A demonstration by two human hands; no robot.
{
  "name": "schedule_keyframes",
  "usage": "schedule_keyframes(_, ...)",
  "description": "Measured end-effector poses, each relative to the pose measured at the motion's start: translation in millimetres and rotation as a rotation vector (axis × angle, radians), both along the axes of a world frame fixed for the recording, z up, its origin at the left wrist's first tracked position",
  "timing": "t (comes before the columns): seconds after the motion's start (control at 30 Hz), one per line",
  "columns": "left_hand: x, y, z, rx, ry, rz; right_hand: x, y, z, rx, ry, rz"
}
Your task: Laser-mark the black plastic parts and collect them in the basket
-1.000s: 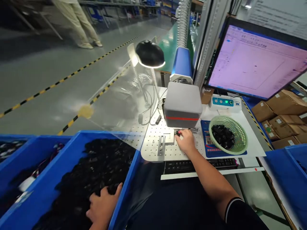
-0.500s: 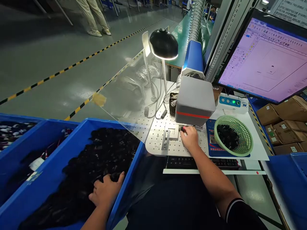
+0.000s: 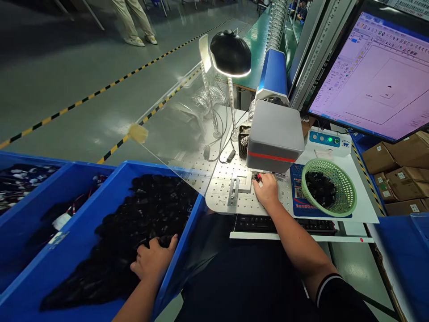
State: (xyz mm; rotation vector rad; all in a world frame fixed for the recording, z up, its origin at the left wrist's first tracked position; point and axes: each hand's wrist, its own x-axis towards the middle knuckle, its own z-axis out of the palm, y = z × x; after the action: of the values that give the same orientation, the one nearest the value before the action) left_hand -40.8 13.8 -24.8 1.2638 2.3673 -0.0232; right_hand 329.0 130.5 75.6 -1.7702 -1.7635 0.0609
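My left hand (image 3: 154, 260) is in a blue bin (image 3: 193, 219) heaped with small black parts (image 3: 117, 243). Its thumb and fingers are closed around a black part (image 3: 165, 241). On the perforated white work plate (image 3: 219, 192), my right hand (image 3: 268, 191) pinches a small black piece with a bit of red (image 3: 256, 177), beside a flat metal fixture (image 3: 244, 182). The grey head of a machine (image 3: 275, 134) with a red stripe hangs just above that hand. The fingers partly cover the small piece.
A green basket (image 3: 350, 197) with black parts stands right of my right hand. A keyboard (image 3: 254, 223) sits below the plate's front edge. A lit lamp (image 3: 230, 53), a clear sheet (image 3: 174, 138) and a monitor (image 3: 378, 80) surround the plate. Another person's legs (image 3: 134, 20) show far back.
The whole view has shifted slightly. Both hands stay in about the same places, with the same grips.
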Motion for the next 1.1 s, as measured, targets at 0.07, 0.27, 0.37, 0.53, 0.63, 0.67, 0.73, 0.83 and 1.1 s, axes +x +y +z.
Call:
schedule_keyframes(0.07,-1.7,-1.0,-3.7,0.008,0.006,-0.010,0.1,-0.8,1.0,0.006,0.011,-0.005)
schedule_keyframes(0.27,-3.3,1.2,-20.7,0.025,0.093,0.040,0.4,-2.3,1.9,0.005,0.027,-0.005)
schedule_keyframes(0.37,-2.1,2.6,-23.5,0.027,0.117,0.043,0.6,-2.3,1.3,0.003,0.037,-0.003)
schedule_keyframes(0.53,-2.6,1.5,-23.4,0.035,0.125,0.039,0.9,-1.8,-0.1,0.003,0.041,-0.005)
schedule_keyframes(0.63,-4.0,0.4,-26.0,0.043,0.128,0.030,1.4,-1.6,-0.5,0.000,0.040,-0.004)
schedule_keyframes(0.67,-4.5,0.2,-27.1,0.044,0.130,0.029,1.6,-1.6,-0.4,0.000,0.042,-0.002)
schedule_keyframes(0.73,-5.4,0.2,-29.0,0.046,0.133,0.027,2.3,-1.9,0.1,0.004,0.053,0.001)
schedule_keyframes(0.83,-6.4,0.8,-30.3,0.046,0.134,0.030,4.1,-5.5,1.6,0.018,0.085,0.004)
schedule_keyframes(1.1,-8.5,2.8,-32.9,0.032,0.122,0.048,12.5,-73.9,8.1,0.079,0.179,0.040)
